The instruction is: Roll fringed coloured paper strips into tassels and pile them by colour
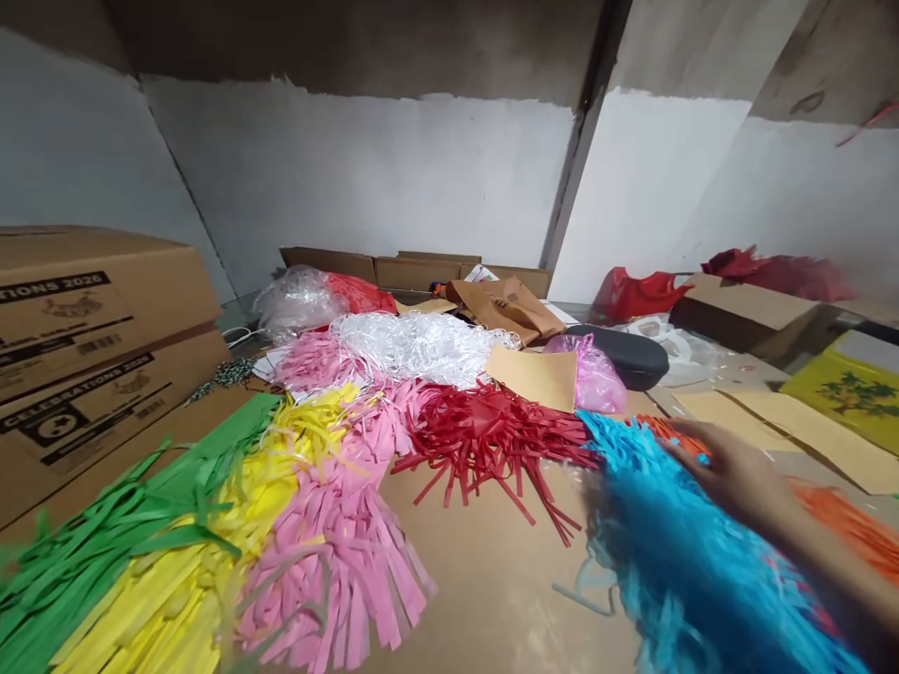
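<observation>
My right hand reaches in from the right, over the bundle of blue paper fringe. Its fingertips are at the far part of the blue strips, beside some orange fringe; motion blur hides whether they grip anything. My left hand is outside the picture. Dark red fringe lies left of the blue, in the middle. Further left are pink fringe, yellow fringe and green fringe, side by side. White shiny strands form a pile behind them.
Stacked cardboard boxes stand at the left. Toward the back are a brown paper bag, a black case, a pink plastic bag and a red bag. A yellow box is at the right.
</observation>
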Available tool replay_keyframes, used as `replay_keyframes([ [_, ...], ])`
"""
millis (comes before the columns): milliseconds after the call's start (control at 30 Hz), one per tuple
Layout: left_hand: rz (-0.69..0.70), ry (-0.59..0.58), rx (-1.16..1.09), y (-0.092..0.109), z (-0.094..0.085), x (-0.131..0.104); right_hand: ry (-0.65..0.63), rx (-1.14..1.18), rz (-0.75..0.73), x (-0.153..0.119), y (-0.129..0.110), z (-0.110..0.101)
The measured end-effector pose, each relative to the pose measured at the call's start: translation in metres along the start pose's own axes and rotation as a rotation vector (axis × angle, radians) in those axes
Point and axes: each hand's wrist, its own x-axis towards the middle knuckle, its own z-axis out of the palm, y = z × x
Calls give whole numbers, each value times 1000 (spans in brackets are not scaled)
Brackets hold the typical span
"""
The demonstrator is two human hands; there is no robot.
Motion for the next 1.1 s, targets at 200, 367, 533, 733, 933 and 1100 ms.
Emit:
replay_keyframes([
  [200,77,102,701,11,3,9,-685,127,-452,-83,-137,145],
  [367,61,150,1135,26,-25,49,-818,136,-384,-109,-209,222],
  [533,-41,41,1213,15,-53,59,-872,172,-474,-120,-228,246],
  [733,-13,-9,1149,13,-60,66,-869,133,-555,-129,-231,245],
  [933,71,-10,1277,28,-36,63,-872,104,-581,-130,-238,244],
  [1100,8,9,1477,38,-26,55,-926,102,-604,-130,-246,238],
])
